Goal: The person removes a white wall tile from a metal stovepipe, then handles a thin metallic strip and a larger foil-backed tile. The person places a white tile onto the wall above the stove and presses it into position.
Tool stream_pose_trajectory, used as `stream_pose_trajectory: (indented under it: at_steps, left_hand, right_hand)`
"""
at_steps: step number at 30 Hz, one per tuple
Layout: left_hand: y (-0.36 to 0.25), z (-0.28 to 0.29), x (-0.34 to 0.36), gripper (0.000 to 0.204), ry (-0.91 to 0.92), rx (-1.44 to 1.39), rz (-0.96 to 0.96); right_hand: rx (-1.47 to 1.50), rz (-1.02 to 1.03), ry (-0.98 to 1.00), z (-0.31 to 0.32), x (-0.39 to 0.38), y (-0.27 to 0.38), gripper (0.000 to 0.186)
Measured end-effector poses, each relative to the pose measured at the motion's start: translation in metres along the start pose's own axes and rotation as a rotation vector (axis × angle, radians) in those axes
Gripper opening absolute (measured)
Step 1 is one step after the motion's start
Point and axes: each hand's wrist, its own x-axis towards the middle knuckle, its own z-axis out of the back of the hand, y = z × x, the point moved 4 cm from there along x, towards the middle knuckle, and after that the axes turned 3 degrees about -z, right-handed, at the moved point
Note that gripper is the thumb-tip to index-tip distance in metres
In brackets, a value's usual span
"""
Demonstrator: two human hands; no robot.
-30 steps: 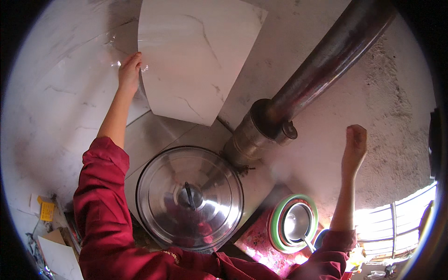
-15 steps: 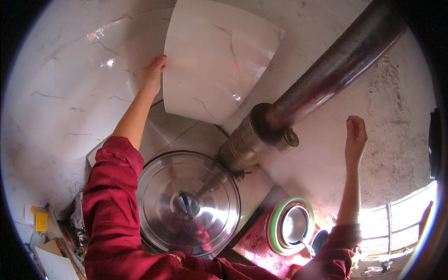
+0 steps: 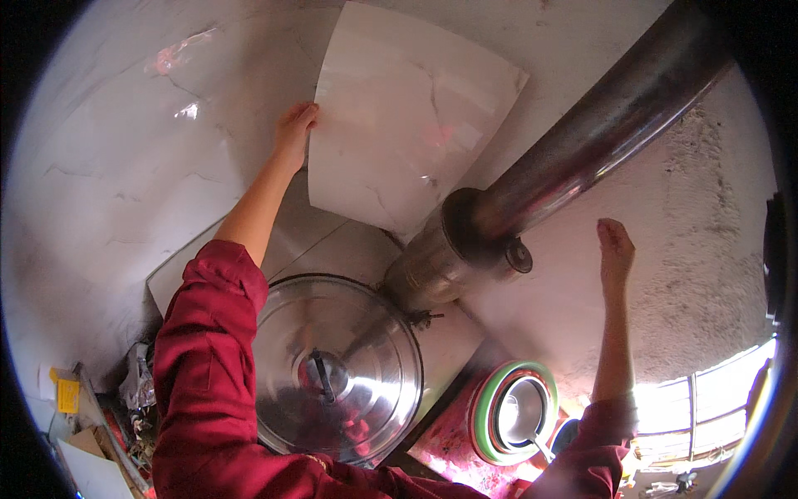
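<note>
A white sheet with a grey marble-like vein pattern (image 3: 411,116) stands against the wall, its right edge bowed. My left hand (image 3: 295,129) is closed on the sheet's left edge, with the arm stretched up and forward. My right hand (image 3: 615,241) is raised in front of the wall, right of the metal stovepipe (image 3: 582,141) and apart from the sheet. Its fingers are curled together; whatever they may hold is too small or hidden to make out. Below the sheet, the stovepipe's wider grey base (image 3: 424,262) rises behind a large pot lid (image 3: 287,358).
Nested bowls with a green rim (image 3: 490,416) stand on a red patterned surface (image 3: 445,441) at the lower right. A bright barred window (image 3: 698,407) lies beyond my right arm. Marble-patterned covering (image 3: 108,183) spans the left wall. A yellow box (image 3: 67,395) and clutter sit lower left.
My left hand and the sheet have shifted slightly right in the picture. My right hand has come a little left and lower, still closed. The view itself has moved slightly.
</note>
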Motion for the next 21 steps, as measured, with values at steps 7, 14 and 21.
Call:
stream_pose_trajectory:
  at_steps: [7, 14, 21]
  left_hand:
    - [0.022, -0.014, 0.001, 0.014, 0.053, -0.008, 0.035]
    - [0.044, -0.022, 0.006, 0.018, -0.003, -0.012, 0.061]
    - [0.055, -0.04, 0.005, 0.022, -0.031, -0.109, 0.114]
  right_hand:
    - [0.212, -0.152, 0.077, -0.051, 0.027, 0.016, 0.021]
    - [0.445, -0.194, 0.225, -0.111, 0.054, -0.004, 0.022]
    - [0.853, -0.501, 0.428, -0.13, 0.078, -0.052, 0.04]
